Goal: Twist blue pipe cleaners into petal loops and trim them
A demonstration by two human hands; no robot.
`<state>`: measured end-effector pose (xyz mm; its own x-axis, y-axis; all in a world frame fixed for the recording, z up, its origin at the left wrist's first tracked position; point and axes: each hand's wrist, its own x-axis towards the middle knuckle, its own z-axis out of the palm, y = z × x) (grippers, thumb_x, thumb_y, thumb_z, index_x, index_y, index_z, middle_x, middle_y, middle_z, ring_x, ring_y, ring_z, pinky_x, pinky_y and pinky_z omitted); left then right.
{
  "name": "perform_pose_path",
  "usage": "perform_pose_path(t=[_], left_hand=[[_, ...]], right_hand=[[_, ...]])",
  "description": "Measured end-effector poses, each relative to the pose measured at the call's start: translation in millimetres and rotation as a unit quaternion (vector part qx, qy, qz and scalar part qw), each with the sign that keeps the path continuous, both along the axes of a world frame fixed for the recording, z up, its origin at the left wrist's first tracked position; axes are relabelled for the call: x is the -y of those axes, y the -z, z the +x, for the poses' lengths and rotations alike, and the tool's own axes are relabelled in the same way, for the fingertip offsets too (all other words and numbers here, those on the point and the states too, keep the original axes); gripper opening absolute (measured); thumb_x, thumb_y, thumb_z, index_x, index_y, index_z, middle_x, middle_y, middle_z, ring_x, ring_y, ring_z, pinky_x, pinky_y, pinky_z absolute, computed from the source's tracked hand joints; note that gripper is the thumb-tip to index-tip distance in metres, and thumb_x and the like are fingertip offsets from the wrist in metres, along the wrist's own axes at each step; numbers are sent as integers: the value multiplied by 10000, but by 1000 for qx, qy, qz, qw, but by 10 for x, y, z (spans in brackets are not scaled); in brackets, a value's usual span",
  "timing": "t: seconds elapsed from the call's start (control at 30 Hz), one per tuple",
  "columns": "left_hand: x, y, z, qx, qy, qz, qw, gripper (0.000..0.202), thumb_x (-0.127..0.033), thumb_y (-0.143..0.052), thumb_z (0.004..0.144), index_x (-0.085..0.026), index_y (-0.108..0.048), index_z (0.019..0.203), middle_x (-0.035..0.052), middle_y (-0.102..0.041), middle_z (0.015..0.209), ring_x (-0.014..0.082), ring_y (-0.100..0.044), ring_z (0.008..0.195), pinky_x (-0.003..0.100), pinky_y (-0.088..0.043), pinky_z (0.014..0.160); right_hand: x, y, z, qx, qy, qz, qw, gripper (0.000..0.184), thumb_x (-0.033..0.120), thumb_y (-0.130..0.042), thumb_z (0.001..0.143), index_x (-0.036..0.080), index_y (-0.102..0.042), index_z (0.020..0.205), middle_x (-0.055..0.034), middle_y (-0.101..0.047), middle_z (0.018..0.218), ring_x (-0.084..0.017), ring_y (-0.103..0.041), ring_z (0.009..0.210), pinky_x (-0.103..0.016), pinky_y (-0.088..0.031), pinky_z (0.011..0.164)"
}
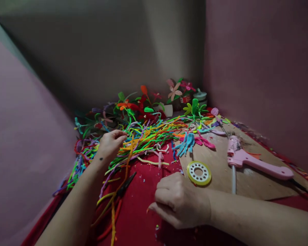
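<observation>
My left hand (110, 144) reaches into a heap of coloured pipe cleaners (141, 136), its fingers curled over the strands; an orange strand (127, 160) runs down from under it. My right hand (178, 201) rests low on the red cloth (141, 205) with its fingers curled in a loose fist, thumb and forefinger pinched at the left; what it holds, if anything, is hidden. A roll of tape (199, 173) lies just beyond the right hand. Dark pliers or scissors (125, 184) lie between the two hands.
A pink glue gun (248, 160) lies on a brown board (236, 177) at the right. Finished pipe-cleaner flowers (174, 90) and a small lidded jar (200, 96) stand at the back corner. Pink walls close in on the left and right.
</observation>
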<state>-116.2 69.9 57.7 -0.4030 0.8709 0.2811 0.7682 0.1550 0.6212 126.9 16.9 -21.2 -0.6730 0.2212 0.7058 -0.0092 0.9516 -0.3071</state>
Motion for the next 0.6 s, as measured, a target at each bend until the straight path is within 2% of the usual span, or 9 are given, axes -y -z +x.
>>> perform_pose_path(t=[0.1,0.17,0.2,0.33,0.47,0.6], left_hand=[[-66,134,-105,-87,28,-14,996,220,-270,-540,680,-177,-685,818,31,-625,694,175,-561,668,267,-427,628],[-83,222,-98,-135,63,-28,988,229,-273,-525,698,-188,-691,831,56,-653,867,196,-577,816,281,-428,747],[-82,264,-83,-155,84,-41,984,220,-278,-521,708,-193,-694,814,58,-652,894,198,-576,841,282,-422,773],[-26,422,4,-221,139,-93,961,215,-266,-486,752,-194,-669,663,51,-612,760,173,-549,720,272,-413,706],[47,522,74,-266,137,-109,948,228,-247,-456,781,-188,-620,634,35,-554,729,143,-495,628,256,-385,625],[55,521,82,-289,134,-111,941,208,-230,-470,778,-189,-605,624,34,-557,705,151,-502,622,256,-382,605]], right_hand=[[6,4,0,13,6,-8,1000,250,241,-502,810,168,-469,574,2,-527,523,-96,-458,477,-245,-276,474],[8,3,1,20,9,-13,1000,251,234,-500,811,168,-464,572,3,-522,523,-94,-451,480,-245,-272,476],[8,0,1,20,9,-14,1000,252,231,-497,812,169,-464,570,4,-518,522,-94,-446,481,-246,-272,476],[4,-21,0,21,12,-15,1000,253,221,-488,818,167,-480,572,4,-518,520,-97,-436,483,-254,-280,475],[13,-50,0,32,9,-22,999,246,212,-501,814,163,-485,574,5,-524,523,-94,-435,482,-252,-276,467],[25,-69,1,38,6,-24,999,247,205,-503,810,164,-471,569,4,-525,522,-90,-439,481,-249,-271,468]])
